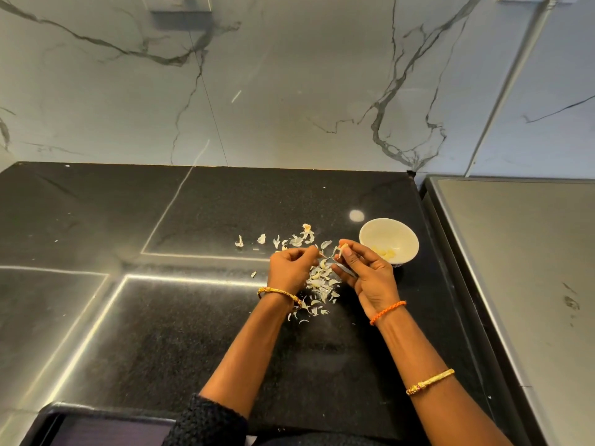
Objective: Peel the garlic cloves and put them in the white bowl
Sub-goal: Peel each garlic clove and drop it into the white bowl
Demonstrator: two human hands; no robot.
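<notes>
Garlic clove point(343, 248) pinched in right grip point(363, 272); left grip point(291, 268) pinches skin; white bowl point(388, 241) holds peeled cloves point(384, 252).

Over a black desk point(161, 333), a left hand point(291, 268) and a right hand point(363, 272) pinch a garlic clove point(342, 248) and its skin above scattered peels point(317, 281), beside a white bowl point(407, 235) holding peeled cloves point(384, 252).
</notes>
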